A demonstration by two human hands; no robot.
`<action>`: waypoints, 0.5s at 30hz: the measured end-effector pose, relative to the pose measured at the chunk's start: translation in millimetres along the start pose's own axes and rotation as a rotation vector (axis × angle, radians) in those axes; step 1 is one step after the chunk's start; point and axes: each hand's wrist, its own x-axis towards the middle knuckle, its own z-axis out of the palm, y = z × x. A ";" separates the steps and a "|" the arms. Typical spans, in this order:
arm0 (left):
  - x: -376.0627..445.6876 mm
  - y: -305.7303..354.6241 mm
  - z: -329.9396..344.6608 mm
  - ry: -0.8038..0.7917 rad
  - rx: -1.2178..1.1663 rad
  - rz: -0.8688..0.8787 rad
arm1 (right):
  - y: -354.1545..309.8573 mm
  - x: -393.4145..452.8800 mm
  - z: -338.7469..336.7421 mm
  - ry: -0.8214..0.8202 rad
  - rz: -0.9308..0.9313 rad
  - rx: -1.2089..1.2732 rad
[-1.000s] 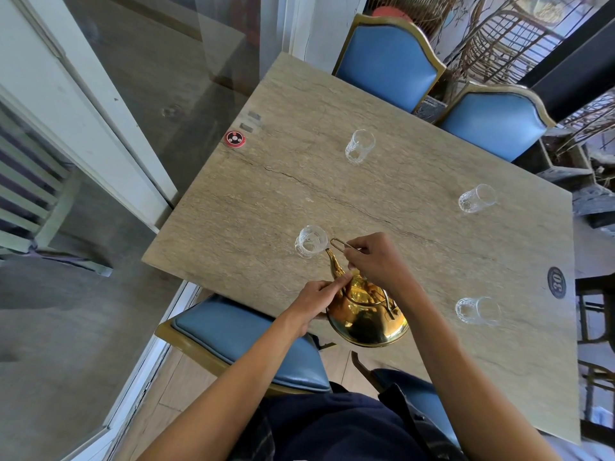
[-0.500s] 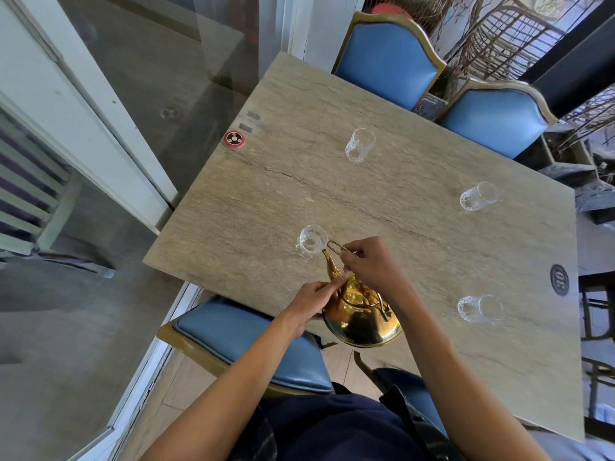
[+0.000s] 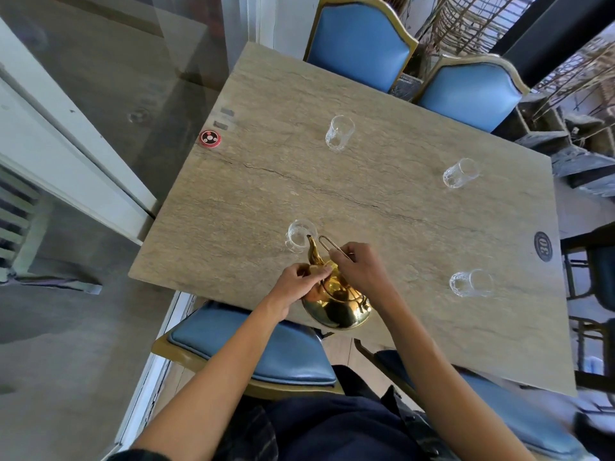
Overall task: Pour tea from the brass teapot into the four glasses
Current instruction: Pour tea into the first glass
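The brass teapot (image 3: pixel 336 304) is tilted forward above the near edge of the stone table (image 3: pixel 366 201), its spout over the rim of the near-left glass (image 3: pixel 299 236). My right hand (image 3: pixel 362 269) grips the teapot's wire handle. My left hand (image 3: pixel 299 284) presses on the lid area with its fingertips. Three other clear glasses stand apart on the table: far glass (image 3: pixel 338 133), right-far glass (image 3: pixel 460 173), near-right glass (image 3: pixel 471 283). I cannot tell any glass's liquid level.
Blue chairs (image 3: pixel 361 44) stand at the far side and another blue chair (image 3: pixel 253 347) sits under the near edge. A red round disc (image 3: pixel 210 138) lies at the table's left edge, a number badge (image 3: pixel 542 246) at the right. A glass wall runs along the left.
The teapot has tipped a little further forward, bringing the spout onto the near-left glass's rim. Both hands keep their hold; the other glasses have not moved.
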 end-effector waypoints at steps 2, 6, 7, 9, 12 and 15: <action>2.9 0.6 0.2 0.010 0.046 0.004 | 5.8 -5.1 -0.7 0.024 0.013 0.047; 4.7 2.9 7.1 0.006 0.139 0.009 | 18.9 -19.2 -10.9 0.086 0.022 0.165; 3.6 4.5 10.1 -0.004 0.161 0.026 | 22.7 -22.9 -15.1 0.101 0.028 0.194; 2.3 8.3 17.9 -0.030 0.205 0.064 | 30.2 -29.6 -24.2 0.134 0.034 0.243; 1.6 12.6 32.8 -0.070 0.242 0.092 | 42.5 -37.5 -36.5 0.174 0.056 0.318; -0.1 16.4 51.9 -0.117 0.266 0.096 | 57.7 -44.9 -49.0 0.207 0.060 0.372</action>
